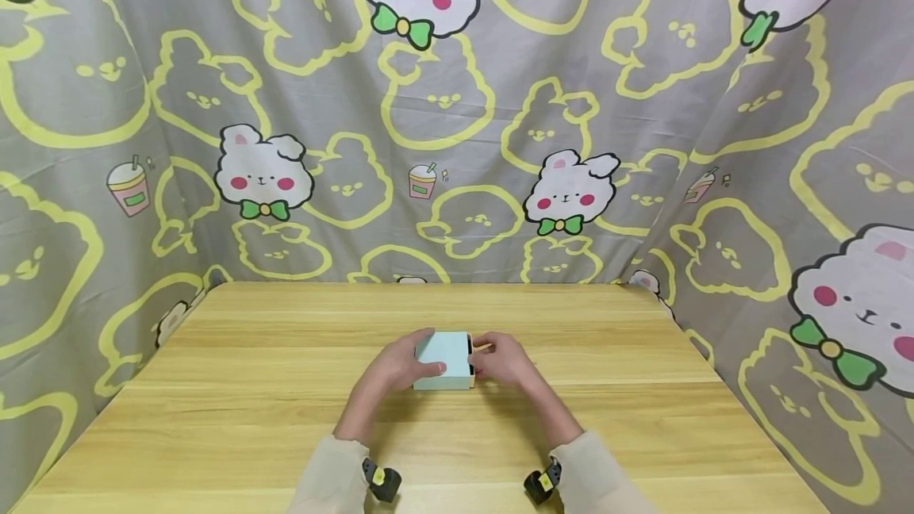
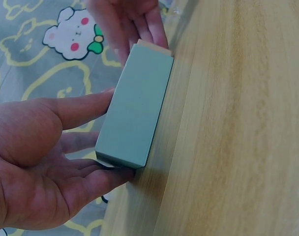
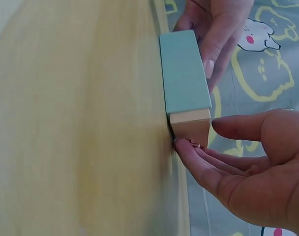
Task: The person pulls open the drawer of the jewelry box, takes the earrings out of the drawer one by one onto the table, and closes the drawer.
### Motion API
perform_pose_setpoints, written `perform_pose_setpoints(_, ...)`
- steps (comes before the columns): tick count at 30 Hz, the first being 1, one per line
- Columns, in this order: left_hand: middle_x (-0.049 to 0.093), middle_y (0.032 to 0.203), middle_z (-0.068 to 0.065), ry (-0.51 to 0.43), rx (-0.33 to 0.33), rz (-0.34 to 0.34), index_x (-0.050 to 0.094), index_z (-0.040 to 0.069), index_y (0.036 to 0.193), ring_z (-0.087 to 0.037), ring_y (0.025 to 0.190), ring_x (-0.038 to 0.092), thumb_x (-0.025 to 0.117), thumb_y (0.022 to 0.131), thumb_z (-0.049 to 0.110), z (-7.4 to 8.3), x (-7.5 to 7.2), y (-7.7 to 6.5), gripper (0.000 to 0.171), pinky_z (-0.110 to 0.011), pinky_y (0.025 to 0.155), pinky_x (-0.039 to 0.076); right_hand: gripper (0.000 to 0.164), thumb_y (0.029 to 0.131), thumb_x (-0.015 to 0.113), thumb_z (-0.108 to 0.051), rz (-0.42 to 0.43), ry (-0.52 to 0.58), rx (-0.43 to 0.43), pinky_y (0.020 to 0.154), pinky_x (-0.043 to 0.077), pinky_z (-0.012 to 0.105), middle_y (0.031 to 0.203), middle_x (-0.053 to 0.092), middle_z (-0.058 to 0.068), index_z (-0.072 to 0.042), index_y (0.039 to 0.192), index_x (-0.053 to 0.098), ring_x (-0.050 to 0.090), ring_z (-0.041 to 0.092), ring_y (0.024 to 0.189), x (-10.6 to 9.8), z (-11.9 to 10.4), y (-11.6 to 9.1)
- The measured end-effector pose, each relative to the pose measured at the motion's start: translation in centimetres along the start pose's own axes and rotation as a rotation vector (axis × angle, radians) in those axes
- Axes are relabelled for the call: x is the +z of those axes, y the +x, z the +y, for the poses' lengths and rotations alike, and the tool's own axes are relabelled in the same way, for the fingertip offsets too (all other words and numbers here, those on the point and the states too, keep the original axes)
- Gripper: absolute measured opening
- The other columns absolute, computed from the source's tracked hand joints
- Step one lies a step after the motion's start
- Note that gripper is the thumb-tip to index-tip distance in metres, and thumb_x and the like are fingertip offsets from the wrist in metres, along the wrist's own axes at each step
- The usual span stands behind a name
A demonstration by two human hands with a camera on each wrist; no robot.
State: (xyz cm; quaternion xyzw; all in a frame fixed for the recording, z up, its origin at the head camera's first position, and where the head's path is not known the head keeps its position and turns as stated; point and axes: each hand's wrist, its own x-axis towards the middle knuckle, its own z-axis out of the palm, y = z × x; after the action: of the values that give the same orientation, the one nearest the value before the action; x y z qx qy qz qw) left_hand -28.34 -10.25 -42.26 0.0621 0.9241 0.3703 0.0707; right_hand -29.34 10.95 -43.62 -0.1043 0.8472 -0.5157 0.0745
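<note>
A pale blue-green box (image 1: pixel 444 349) with an outer sleeve lies on the table between both hands. Its cream-coloured inner drawer (image 3: pixel 190 129) juts slightly out of the right end, and a dark inside shows along the gap in the head view. My left hand (image 1: pixel 405 363) grips the sleeve from the left, thumb over the top and other fingers along the far side and end. At the drawer's end, my right hand (image 1: pixel 503 359) pinches with thumb and fingers. By those fingertips a small pinkish pull loop (image 3: pixel 194 144) is partly visible.
The wooden table (image 1: pixel 286 435) extends around the hands on all sides. Behind it and at both sides hangs a grey curtain (image 1: pixel 457 117) printed with cartoon animals. Each wrist carries a small black camera, the left one (image 1: pixel 382 482) and the right one (image 1: pixel 543 482).
</note>
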Motion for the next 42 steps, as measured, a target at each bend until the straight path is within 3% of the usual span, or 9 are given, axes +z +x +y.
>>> perform_pose_setpoints(12,0.054,0.148,-0.021,0.003,0.009,0.005,0.049,0.009,0.150,-0.038,0.130,0.054,0.079,0.089,0.032,-0.2,0.1,0.0,0.071,-0.058,0.108,0.044,0.044,0.090,0.071,-0.006,-0.001,0.009,-0.007,0.074,0.063,0.038,0.110,0.072,0.028,0.013,0.128,0.059,0.075,0.029,0.086,1.1,-0.3,0.0)
perform_pose_setpoints(26,0.053,0.148,-0.021,-0.005,0.009,0.009,0.050,0.009,0.150,-0.040,0.133,0.053,0.079,0.090,0.031,0.4,0.3,0.0,0.070,-0.059,0.108,0.043,0.047,0.091,0.073,-0.010,-0.007,-0.067,0.013,0.075,0.062,0.039,0.113,0.071,0.026,0.010,0.130,0.058,0.075,0.028,0.089,0.5,-0.7,-0.2)
perform_pose_setpoints(36,0.052,0.149,-0.023,-0.055,0.082,0.070,0.049,0.000,0.148,-0.041,0.135,0.051,0.079,0.090,0.029,1.0,2.2,0.2,0.071,-0.058,0.109,0.043,0.042,0.089,0.075,-0.007,0.005,-0.096,0.067,0.075,0.062,0.035,0.111,0.071,0.021,0.008,0.126,0.062,0.072,0.026,0.095,-1.2,-0.4,-0.1)
perform_pose_setpoints(42,0.052,0.148,-0.026,-0.052,0.120,0.084,0.049,-0.002,0.147,-0.042,0.137,0.049,0.077,0.091,0.030,1.6,3.4,0.3,0.071,-0.056,0.112,0.042,0.040,0.088,0.076,-0.006,0.011,-0.104,0.091,0.073,0.061,0.035,0.107,0.072,0.018,0.008,0.124,0.064,0.072,0.023,0.088,-2.4,-0.1,-0.2)
